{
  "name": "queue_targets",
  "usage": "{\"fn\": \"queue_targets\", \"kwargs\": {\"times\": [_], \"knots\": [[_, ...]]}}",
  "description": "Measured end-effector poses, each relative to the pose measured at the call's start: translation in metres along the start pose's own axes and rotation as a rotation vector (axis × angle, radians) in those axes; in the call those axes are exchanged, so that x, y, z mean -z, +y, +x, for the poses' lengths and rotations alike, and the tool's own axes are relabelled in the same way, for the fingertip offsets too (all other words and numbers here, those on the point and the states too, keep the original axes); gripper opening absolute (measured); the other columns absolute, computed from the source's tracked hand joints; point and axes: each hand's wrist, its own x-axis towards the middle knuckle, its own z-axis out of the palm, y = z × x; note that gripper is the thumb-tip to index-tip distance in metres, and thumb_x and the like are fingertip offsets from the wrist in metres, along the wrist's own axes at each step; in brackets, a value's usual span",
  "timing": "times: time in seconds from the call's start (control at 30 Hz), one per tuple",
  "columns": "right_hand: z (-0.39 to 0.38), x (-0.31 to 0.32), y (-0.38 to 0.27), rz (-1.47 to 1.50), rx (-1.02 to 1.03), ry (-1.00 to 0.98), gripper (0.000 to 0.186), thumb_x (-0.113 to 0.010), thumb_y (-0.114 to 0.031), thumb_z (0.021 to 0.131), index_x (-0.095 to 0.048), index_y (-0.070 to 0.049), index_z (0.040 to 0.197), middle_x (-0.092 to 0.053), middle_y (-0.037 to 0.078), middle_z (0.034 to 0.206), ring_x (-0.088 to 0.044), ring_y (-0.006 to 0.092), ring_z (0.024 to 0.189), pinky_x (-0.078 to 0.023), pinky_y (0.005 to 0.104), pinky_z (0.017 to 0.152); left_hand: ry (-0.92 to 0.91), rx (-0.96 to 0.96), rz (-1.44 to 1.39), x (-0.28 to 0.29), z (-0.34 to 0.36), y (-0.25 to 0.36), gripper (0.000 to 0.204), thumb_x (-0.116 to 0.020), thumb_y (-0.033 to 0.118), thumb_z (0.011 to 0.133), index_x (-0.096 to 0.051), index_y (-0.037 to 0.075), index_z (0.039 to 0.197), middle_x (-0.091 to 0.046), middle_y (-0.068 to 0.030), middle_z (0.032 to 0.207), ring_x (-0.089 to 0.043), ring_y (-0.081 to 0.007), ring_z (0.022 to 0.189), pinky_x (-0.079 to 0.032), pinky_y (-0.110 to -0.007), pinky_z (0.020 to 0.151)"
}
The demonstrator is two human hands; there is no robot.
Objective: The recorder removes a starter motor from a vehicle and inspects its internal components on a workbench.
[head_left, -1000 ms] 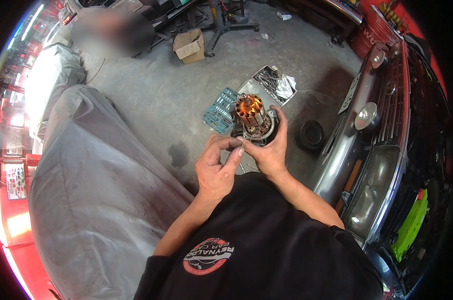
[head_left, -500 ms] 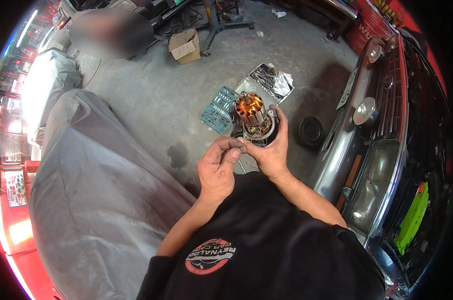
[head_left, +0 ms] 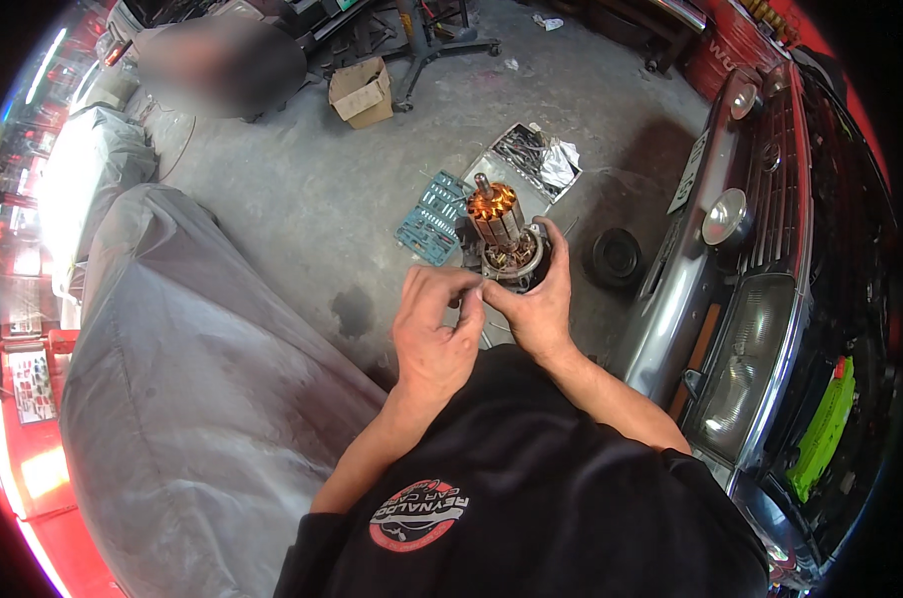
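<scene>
Within the curve of the right hand point(head_left: 539, 317), an electric motor point(head_left: 498, 219) is standing nearly upright, its top leaning slightly to the left. That hand is gripping the motor's round housing point(head_left: 519, 267), with the thumb lying along the near side and the fingers wrapping around the right side. Above the grip, the copper-wound core is rising out of the housing, and a short metal shaft point(head_left: 483, 186) is sticking up from its top.

Just left of the right thumb, the left hand point(head_left: 436, 327) is curling its fingers inward, and its thumb and fingertips are meeting the tip of the right thumb at the near edge of the housing. Whether those fingertips are pinching something small, I cannot tell.

Beyond the left hand, a teal socket set point(head_left: 429, 221) is lying open on the floor point(head_left: 282, 189). Farther past the right hand, a metal toolbox point(head_left: 483, 171) is sitting with loose tools point(head_left: 519, 148) and a crumpled white sheet point(head_left: 559, 164) in it. Right of the right hand, a black round object point(head_left: 617, 257) is resting on the floor, and beyond it a car's bumper point(head_left: 660, 324) is running alongside. Left of the left hand, a grey cover point(head_left: 207, 389) is draping over something large. Well beyond both hands, a cardboard box point(head_left: 362, 95) is standing open.
</scene>
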Motion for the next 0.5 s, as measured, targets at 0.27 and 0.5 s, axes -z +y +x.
{"fn": "queue_targets", "kwargs": {"times": [0.27,0.5], "knots": [[0.002,0.004,0.011,0.086,0.017,-0.041,0.111,-0.094,-0.002,0.072,-0.027,0.000,0.161,-0.059,0.018,0.139,-0.062,0.0239,0.128,-0.051,0.0395,0.112,0.038,-0.201,0.162,-0.009,0.010,0.007,0.028,-0.087,-0.001,0.080,-0.076,0.000,0.106,-0.076,-0.0110,0.106,-0.067,-0.0235,0.091,-0.055,-0.034,0.076],[0.007,0.003,0.012,0.190,0.082,-0.070,0.111,-0.096,-0.005,0.077,-0.025,-0.002,0.162,-0.058,0.017,0.142,-0.062,0.0227,0.128,-0.052,0.0392,0.112,0.033,-0.272,0.187,-0.020,0.019,0.003,0.031,-0.086,-0.004,0.077,-0.075,0.001,0.106,-0.076,-0.0104,0.106,-0.066,-0.0238,0.089,-0.055,-0.034,0.074]]}}
